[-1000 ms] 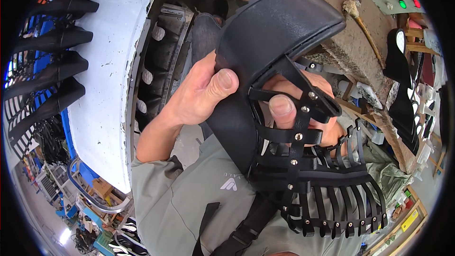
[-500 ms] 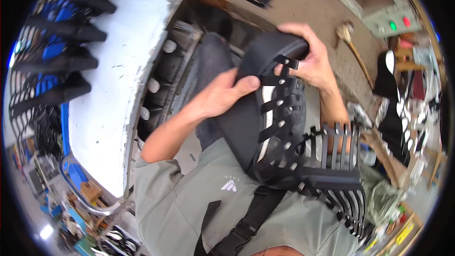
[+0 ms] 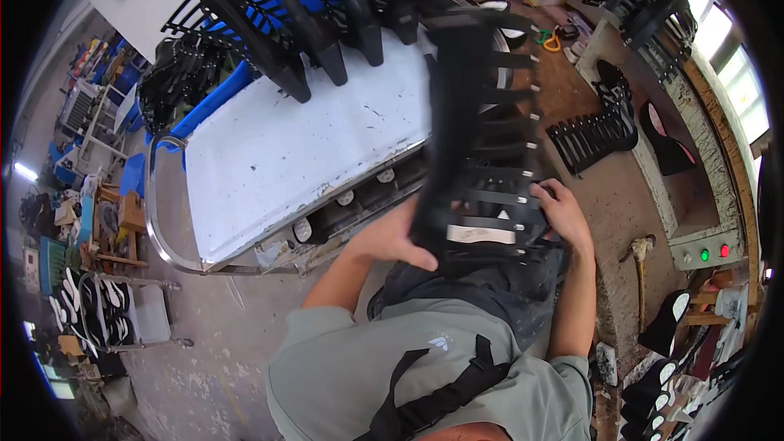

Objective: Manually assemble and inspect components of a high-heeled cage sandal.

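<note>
A black strappy sandal boot [image 3: 451,126] is held up in front of my body, its tall shaft pointing away from me and slightly blurred. Rows of straps with small metal studs run along its right side. Near its lower end a pale strip [image 3: 482,234] shows between the straps. My left hand [image 3: 390,237] grips the boot's lower left side, thumb in front and the other fingers hidden behind it. At the right edge, by the strap ends, my right hand [image 3: 565,214] has its fingers curled against the boot.
On my left stands a white-topped cart [image 3: 310,147] with several black boots [image 3: 314,33] along its far edge. The workbench on the right holds another strappy boot piece [image 3: 592,140], a hammer [image 3: 641,278] and a box with green and red buttons [image 3: 707,254].
The boot has swung from lying across my lap to upright, its strappy shaft now away from me. My right hand has shifted from the foot end to the strap ends. The view has turned.
</note>
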A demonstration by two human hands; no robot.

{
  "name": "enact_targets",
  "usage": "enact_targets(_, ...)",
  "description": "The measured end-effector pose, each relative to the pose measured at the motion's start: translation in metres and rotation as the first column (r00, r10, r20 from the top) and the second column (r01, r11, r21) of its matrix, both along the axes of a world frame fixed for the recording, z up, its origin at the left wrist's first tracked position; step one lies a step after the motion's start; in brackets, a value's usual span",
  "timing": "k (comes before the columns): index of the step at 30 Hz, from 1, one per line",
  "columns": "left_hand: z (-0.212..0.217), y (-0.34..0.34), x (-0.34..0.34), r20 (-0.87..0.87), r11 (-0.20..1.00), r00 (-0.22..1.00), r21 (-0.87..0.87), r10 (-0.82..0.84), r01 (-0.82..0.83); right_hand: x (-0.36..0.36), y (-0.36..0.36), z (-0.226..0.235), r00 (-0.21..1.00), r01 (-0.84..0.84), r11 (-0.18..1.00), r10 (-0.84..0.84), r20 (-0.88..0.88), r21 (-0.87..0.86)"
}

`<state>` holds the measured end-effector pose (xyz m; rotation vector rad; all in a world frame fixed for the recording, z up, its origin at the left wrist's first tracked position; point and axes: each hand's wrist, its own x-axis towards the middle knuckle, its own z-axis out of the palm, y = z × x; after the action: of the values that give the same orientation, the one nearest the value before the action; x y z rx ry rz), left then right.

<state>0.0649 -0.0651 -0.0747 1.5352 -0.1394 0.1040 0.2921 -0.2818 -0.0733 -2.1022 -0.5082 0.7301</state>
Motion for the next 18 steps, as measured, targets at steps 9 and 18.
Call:
enact_targets(9, 0.021, 0.026, -0.153, -0.081, 0.448, 0.516, -0.397, 0.853, -0.801, -0.022, 0.071, 0.0, 0.882, -0.117, 0.845, 0.33, -0.336, 0.523)
enact_targets(18, 0.033, 0.227, -0.106, 0.272, -0.217, -0.144, 0.259, 0.951, -0.941, -0.033, 0.065, -0.039, 0.895, -0.144, 0.9, 0.296, -0.334, 0.411)
